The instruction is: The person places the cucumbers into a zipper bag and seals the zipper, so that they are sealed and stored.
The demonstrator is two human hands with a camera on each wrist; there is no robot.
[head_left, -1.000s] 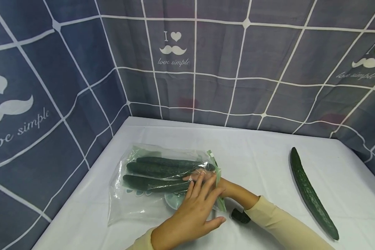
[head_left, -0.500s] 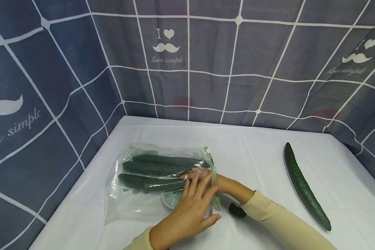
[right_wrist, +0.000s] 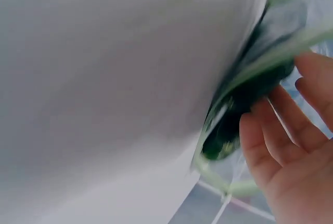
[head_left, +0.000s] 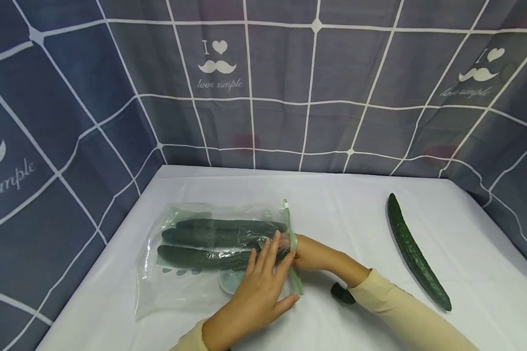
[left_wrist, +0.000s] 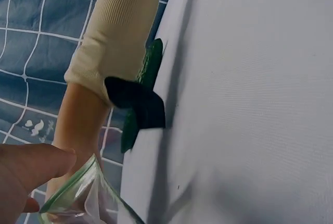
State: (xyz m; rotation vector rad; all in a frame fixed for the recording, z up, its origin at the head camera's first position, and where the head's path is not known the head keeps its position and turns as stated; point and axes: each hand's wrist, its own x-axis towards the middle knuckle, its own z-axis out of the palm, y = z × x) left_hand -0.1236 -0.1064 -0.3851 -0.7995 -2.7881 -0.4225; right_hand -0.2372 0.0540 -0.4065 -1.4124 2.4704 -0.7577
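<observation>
A clear zip bag [head_left: 171, 300] with a green-edged mouth [head_left: 295, 280] lies on the white table, its mouth to the right. Inside it, three dark green cucumbers [head_left: 202, 257] lie side by side. My left hand [head_left: 260, 287] rests on top of the bag near the mouth, fingers spread. My right hand [head_left: 311, 253] is at the mouth, its fingers inside and seen through the plastic. In the right wrist view, the relaxed right fingers [right_wrist: 276, 125] are beside a cucumber end [right_wrist: 223, 140] in the bag.
One loose cucumber [head_left: 417, 253] lies slanted at the table's right. A small dark object [head_left: 342, 293] hangs by the right cuff. Checked grey-blue cloth [head_left: 281, 126] walls the table at the back and sides. A pale round patch [head_left: 230, 281] shows through the bag.
My right hand has drawn back to the right, partly out of the bag. My left hand stays on the bag. The head view has turned slightly right, shifting the whole scene left.
</observation>
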